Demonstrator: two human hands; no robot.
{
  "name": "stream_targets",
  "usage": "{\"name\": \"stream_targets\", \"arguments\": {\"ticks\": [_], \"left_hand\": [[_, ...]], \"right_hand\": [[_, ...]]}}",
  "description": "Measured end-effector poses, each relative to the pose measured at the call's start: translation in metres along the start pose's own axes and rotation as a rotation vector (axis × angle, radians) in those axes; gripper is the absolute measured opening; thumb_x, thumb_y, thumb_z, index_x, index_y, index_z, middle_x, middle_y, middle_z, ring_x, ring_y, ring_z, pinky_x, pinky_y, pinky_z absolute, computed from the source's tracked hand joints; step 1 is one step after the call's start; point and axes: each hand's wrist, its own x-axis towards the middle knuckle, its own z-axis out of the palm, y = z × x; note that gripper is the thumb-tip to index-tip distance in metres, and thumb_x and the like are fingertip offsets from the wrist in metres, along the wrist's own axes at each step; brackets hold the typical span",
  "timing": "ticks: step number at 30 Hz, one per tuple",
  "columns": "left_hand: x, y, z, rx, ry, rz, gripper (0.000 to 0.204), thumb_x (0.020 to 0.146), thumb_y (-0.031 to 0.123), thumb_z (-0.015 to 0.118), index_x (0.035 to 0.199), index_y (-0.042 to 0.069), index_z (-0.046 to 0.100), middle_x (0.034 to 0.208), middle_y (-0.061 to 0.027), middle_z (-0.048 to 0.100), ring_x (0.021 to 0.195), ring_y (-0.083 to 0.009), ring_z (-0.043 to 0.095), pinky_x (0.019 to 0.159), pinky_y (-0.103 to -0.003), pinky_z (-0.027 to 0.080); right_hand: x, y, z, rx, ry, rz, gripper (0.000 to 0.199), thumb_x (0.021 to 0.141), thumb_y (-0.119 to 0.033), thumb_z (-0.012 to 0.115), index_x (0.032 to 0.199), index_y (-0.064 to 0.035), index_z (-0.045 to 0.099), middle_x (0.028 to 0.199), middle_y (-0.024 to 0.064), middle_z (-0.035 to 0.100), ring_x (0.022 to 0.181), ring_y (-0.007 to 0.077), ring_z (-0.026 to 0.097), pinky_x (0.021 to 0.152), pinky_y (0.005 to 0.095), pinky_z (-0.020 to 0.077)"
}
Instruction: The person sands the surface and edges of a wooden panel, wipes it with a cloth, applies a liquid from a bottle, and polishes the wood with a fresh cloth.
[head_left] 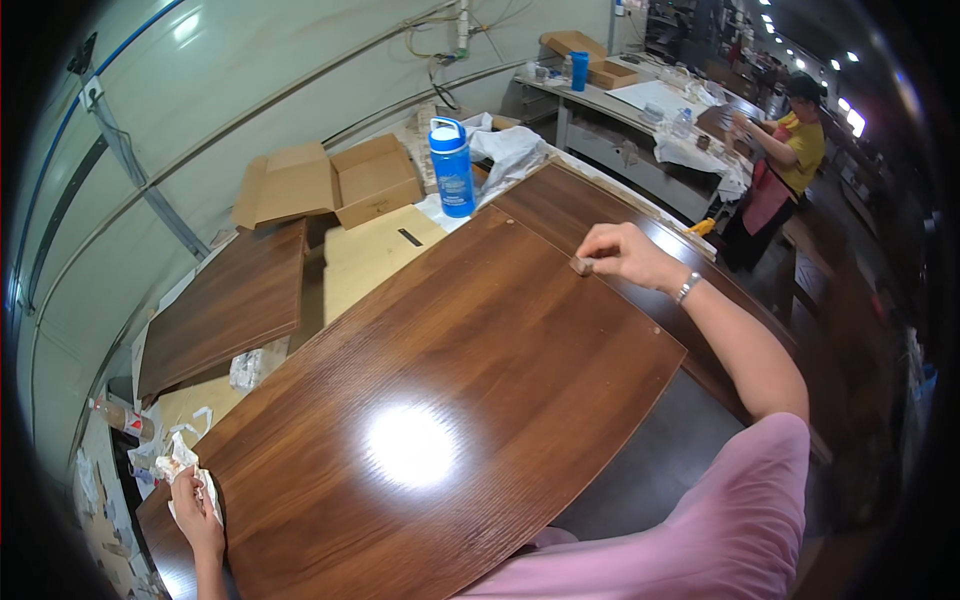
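Observation:
A large glossy brown wood-grain panel [330, 400] lies in front of me, with a bright light glare on its surface. At its far right edge, my right hand [630, 258] pinches a small brown block [582, 267], which appears to touch the panel near that edge. Close to the panel's left end, my left hand [197, 508] is closed round a crumpled white cloth or paper wipe [180, 462] with brownish stains. Two small pale marks show on the panel near its far and right corners.
Beyond the panel stand a blue water bottle [452, 170] and an open cardboard box [375, 180]. Another brown panel [225, 305] leans at the left, near a clear plastic bottle [122, 418]. A co-worker in a yellow top [803, 150] works at a farther table [600, 105].

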Motion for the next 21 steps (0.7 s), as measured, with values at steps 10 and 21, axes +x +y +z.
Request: {"name": "stream_targets", "arguments": {"ticks": [10,21], "left_hand": [[0.007,-0.006,0.01,0.089,0.043,0.035,0.012,0.082,-0.004,0.051,0.094,-0.002,0.047,0.097,-0.0166,0.049,0.097,-0.0357,0.05,0.089,-0.038,0.041],[0.006,-0.012,0.011,0.053,0.034,0.027,0.015,0.083,-0.003,0.051,0.097,-0.002,0.047,0.099,-0.0172,0.049,0.098,-0.0365,0.05,0.091,-0.038,0.04]], "right_hand": [[0.05,-0.001,0.013,-0.139,0.136,-0.039,0.019,0.08,-0.013,0.07,0.097,-0.0046,0.073,0.089,0.0108,0.068,0.082,0.0219,0.064,0.075,0.0323,0.0503],[0.041,0.007,0.009,-0.204,0.068,-0.035,0.023,0.075,-0.012,0.071,0.096,-0.0015,0.072,0.09,0.0132,0.067,0.082,0.0261,0.064,0.075,0.0348,0.051]]}}
